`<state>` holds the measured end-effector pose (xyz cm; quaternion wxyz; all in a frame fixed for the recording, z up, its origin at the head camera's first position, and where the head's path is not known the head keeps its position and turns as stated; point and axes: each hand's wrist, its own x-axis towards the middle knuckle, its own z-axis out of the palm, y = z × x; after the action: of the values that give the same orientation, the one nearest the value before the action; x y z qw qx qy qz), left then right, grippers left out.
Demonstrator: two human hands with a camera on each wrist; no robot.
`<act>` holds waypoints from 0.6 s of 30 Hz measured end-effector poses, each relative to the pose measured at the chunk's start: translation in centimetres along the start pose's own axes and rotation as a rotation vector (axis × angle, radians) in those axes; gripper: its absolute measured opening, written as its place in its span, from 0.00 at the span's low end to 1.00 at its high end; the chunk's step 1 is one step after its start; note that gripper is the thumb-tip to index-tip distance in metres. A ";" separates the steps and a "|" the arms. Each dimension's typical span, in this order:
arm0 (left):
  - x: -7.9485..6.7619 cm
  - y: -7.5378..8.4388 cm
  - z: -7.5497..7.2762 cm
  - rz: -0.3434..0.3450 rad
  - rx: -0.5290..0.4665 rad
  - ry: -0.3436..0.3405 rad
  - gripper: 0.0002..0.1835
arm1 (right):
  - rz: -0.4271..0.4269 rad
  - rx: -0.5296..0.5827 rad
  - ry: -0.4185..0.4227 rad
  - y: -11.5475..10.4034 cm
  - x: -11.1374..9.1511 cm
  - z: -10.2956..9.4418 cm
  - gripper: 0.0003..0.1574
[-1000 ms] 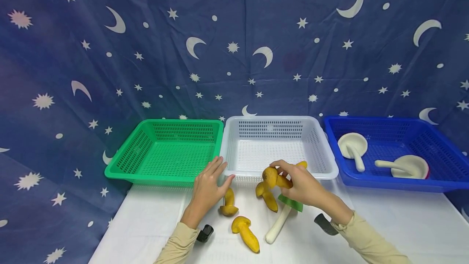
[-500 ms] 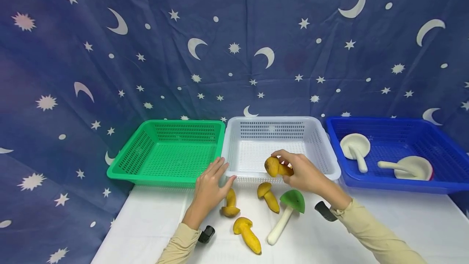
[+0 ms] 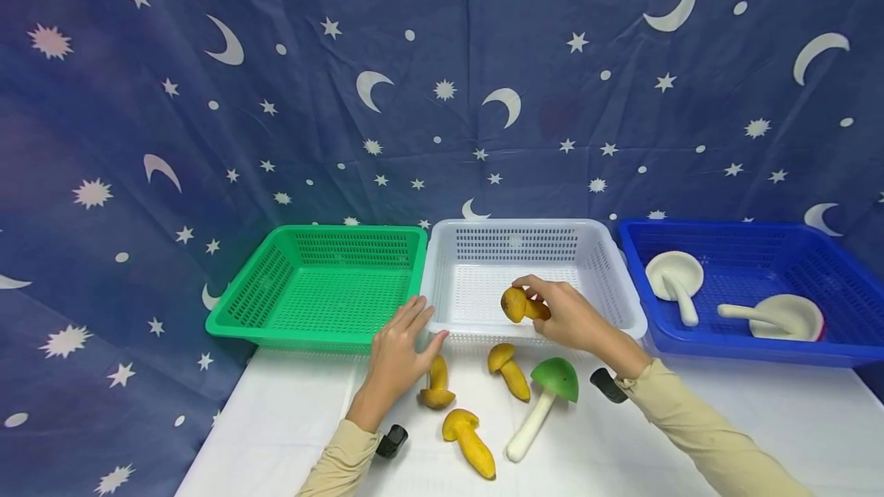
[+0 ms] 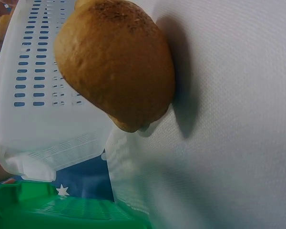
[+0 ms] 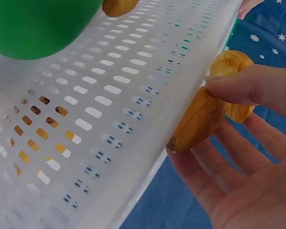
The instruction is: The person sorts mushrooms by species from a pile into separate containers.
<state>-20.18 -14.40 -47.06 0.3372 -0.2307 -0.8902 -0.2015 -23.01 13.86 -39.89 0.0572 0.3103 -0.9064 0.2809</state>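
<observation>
My right hand (image 3: 569,317) grips a brownish-yellow toy mushroom (image 3: 514,304) over the front rim of the white basket (image 3: 470,332). In the right wrist view, thumb and fingers curl round its stem (image 5: 200,119). My left hand (image 3: 397,351) rests with fairly straight fingers at that basket's front left corner. Below it lies a yellow-brown mushroom (image 3: 437,396), whose cap looms large in the left wrist view (image 4: 117,62). Two more yellow mushrooms, one nearer (image 3: 471,445) and one farther (image 3: 509,373), lie beside a green-capped mushroom (image 3: 555,380) with a white stem. Brownish patches show through the basket's holes.
A green basket (image 3: 318,340) stands left of the white one. On the right, a blue basket (image 3: 753,351) holds two white-stemmed mushrooms, one left (image 3: 675,282) and one right (image 3: 776,317). Behind the baskets hangs a dark blue star-and-moon cloth (image 3: 414,37).
The right hand has lifted the mushroom from in front of the white basket and carried it over the rim, uncovering the green cap. The left hand stays at the basket corner.
</observation>
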 end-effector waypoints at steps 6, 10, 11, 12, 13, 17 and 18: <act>0.0 0.1 -0.1 -0.003 -0.004 -0.004 0.25 | -0.018 0.011 -0.003 0.6 0.6 0.5 0.36; 0.0 0.0 -0.1 -0.008 0.008 -0.009 0.25 | -0.014 0.016 -0.024 1.2 1.1 0.9 0.35; 0.0 0.0 0.0 -0.008 0.011 -0.010 0.25 | -0.012 0.016 -0.031 1.3 1.2 0.9 0.35; 0.0 0.0 -0.1 -0.008 0.012 -0.011 0.25 | -0.011 0.016 -0.037 1.5 1.3 1.0 0.35; 0.0 0.1 0.0 -0.007 0.012 -0.010 0.25 | -0.009 0.018 -0.044 1.6 1.4 1.1 0.35; 0.0 0.0 0.0 -0.001 0.014 -0.003 0.25 | -0.006 0.033 -0.069 2.2 1.9 1.4 0.34; 0.0 0.0 0.0 0.000 0.015 -0.001 0.25 | -0.001 0.042 -0.077 2.4 2.1 1.5 0.34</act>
<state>-20.14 -14.42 -47.06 0.3383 -0.2283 -0.8919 -0.1948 -25.97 13.48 -41.66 0.0159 0.3224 -0.9017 0.2876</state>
